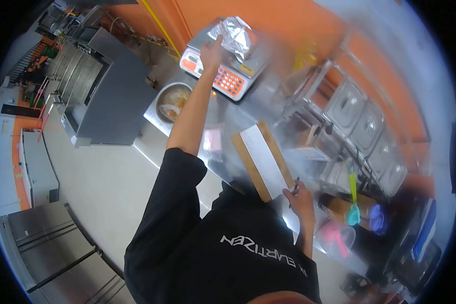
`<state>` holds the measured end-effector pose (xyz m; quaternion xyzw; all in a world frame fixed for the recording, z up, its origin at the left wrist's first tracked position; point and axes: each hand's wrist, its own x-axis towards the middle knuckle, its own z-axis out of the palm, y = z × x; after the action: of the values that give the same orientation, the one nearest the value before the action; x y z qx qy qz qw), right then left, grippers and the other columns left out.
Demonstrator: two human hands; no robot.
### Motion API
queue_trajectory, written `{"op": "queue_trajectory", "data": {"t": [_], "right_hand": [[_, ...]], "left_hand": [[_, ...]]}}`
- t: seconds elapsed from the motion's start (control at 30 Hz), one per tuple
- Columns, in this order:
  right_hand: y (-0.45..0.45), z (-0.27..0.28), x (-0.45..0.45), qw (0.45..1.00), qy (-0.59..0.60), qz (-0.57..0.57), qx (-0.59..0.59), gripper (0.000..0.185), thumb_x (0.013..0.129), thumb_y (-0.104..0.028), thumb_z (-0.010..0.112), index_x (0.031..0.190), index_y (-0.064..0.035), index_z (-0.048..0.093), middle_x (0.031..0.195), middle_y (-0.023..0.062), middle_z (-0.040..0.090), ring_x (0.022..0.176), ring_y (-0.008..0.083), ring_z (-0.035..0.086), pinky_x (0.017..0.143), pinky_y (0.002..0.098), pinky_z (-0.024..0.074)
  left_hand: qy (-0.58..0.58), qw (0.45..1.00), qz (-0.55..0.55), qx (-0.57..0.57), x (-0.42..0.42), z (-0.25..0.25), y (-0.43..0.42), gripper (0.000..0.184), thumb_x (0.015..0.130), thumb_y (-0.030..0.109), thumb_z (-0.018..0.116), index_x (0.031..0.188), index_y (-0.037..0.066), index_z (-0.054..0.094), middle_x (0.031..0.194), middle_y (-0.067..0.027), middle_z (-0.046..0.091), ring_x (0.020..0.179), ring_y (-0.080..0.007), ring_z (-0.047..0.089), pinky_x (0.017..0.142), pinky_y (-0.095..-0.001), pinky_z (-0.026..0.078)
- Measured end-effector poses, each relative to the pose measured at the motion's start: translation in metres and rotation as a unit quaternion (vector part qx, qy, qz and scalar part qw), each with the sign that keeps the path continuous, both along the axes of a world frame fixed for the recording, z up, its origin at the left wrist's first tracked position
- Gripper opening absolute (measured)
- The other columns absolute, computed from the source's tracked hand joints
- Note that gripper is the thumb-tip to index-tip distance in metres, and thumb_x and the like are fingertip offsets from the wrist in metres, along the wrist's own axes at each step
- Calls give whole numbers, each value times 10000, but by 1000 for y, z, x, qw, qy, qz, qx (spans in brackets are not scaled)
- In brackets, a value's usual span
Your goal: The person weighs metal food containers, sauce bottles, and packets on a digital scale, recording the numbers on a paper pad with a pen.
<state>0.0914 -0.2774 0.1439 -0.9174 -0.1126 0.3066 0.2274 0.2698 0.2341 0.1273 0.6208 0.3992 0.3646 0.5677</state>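
My left hand (211,54) reaches out to the digital scale (230,82) at the back of the counter. Its closed fingers grip the near-left edge of a crumpled foil package (234,39) resting on the weighing plate. In my right hand (302,201) is a dark pen (295,185), held at the lower right end of a long white paper (263,154). Brown cardboard (249,164) lies under that paper. Beside my left forearm stands a metal bowl (168,91) with food and a plastic bag in it.
A clear bag with pinkish contents (213,141) lies on the steel counter. To the right are lidded metal pans (365,124) in a rack, a green-handled spoon (353,195) and a tub with a pink scoop (335,235). A conveyor machine (106,86) stands at the left.
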Motion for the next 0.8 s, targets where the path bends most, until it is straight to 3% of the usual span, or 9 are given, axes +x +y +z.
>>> {"op": "queue_trajectory", "data": {"t": [0.1,0.13,0.2,0.27,0.33,0.5,0.57,0.63,0.8], "right_hand": [[84,48,33,992,-45,18,120,639,912,-352,715,1432,-52,496,960,228,730,891,400,714,811,475,547],[111,56,48,988,-60,18,140,638,924,-339,707,1454,-66,479,996,241,721,928,409,705,834,478,540],[162,58,86,951,-253,72,160,679,882,-161,704,1496,-82,424,904,244,696,854,429,692,768,490,521],[200,57,134,930,-323,84,156,648,875,-103,657,1483,-77,435,916,279,674,860,452,674,756,531,503],[228,45,186,914,-357,88,172,590,870,-107,632,1438,-61,477,987,300,675,922,469,666,793,550,508],[266,27,284,970,-212,83,-88,449,867,-134,613,1304,-34,581,1043,290,688,994,447,676,861,511,530],[268,41,295,966,-223,82,-100,413,861,-120,616,1264,-29,610,1046,281,695,1002,441,679,873,493,535],[266,68,300,960,-248,96,-87,379,854,-107,619,1223,-25,638,1048,272,701,1010,436,682,885,476,540],[280,162,299,923,-330,194,-41,309,842,-47,610,1135,-22,705,1091,236,717,1053,381,693,938,424,536]], "left_hand": [[70,995,-72,18,42,-23,50,538,886,406,747,1007,-115,694,982,-247,714,929,-332,666,882,-438,493],[-48,998,-14,41,52,-32,44,482,919,367,708,823,-106,683,819,-232,701,785,-293,646,771,-460,480],[-28,993,-39,110,49,-17,44,442,941,329,680,826,-98,677,808,-215,698,778,-275,638,747,-461,473],[-60,979,-74,180,53,-10,30,377,961,286,659,853,-75,668,746,-162,670,734,-229,597,694,-442,462],[-105,980,-123,118,31,34,-8,353,972,276,653,883,-65,660,718,-122,643,686,-188,558,639,-405,443],[-113,972,-199,54,-44,59,-57,298,1018,258,637,1018,-40,644,814,-76,645,707,-108,567,633,-293,473],[-101,974,-198,-35,-71,62,-80,284,1018,257,639,1018,-28,645,811,-65,637,709,-95,564,631,-274,467],[-93,980,-174,-3,-93,52,-100,257,1026,237,635,968,-12,652,664,-4,538,623,-60,450,541,-285,370],[-87,976,-198,-20,-115,-7,-159,174,1009,167,648,996,-6,658,842,-80,640,708,-129,571,624,-296,461]]}}
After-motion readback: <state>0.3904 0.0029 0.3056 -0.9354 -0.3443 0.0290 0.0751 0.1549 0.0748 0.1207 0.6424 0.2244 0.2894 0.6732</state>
